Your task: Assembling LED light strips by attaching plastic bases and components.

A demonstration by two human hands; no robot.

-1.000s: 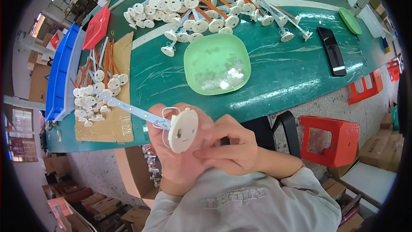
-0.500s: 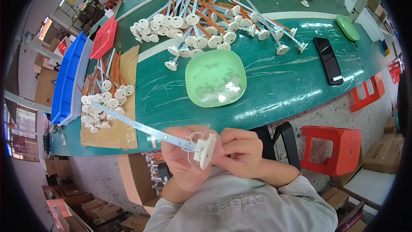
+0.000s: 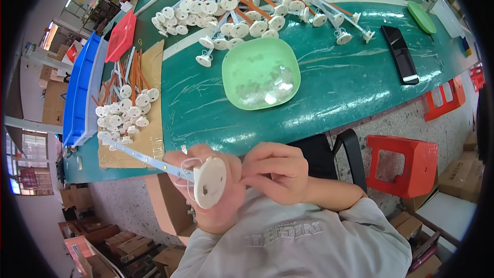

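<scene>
Above my lap, my left hand (image 3: 224, 213) is closed around an LED strip with a round white base (image 3: 210, 183). The disc's flat face, with small holes in it, is turned up toward the right, and thin white wires loop behind it. The narrow strip points away to the far left. Close against the left hand, my right hand (image 3: 280, 172) has its thumb and fingers pressed together. Whatever they pinch, if anything, is too small to make out. Ahead on the green table, a light green bowl (image 3: 231, 95) contains small clear pieces.
Many similar strips with white discs (image 3: 239, 30) lie at the back, more on a cardboard sheet (image 3: 152, 149) at left. Beside them are a blue tray (image 3: 82, 92) and a red basket (image 3: 121, 36). A black phone (image 3: 400, 54) lies right, above red stools (image 3: 401, 167).
My left hand has moved left and turned the LED strip's base, so its disc face now shows. The right hand has shifted slightly left and up. The view has tilted a little downward.
</scene>
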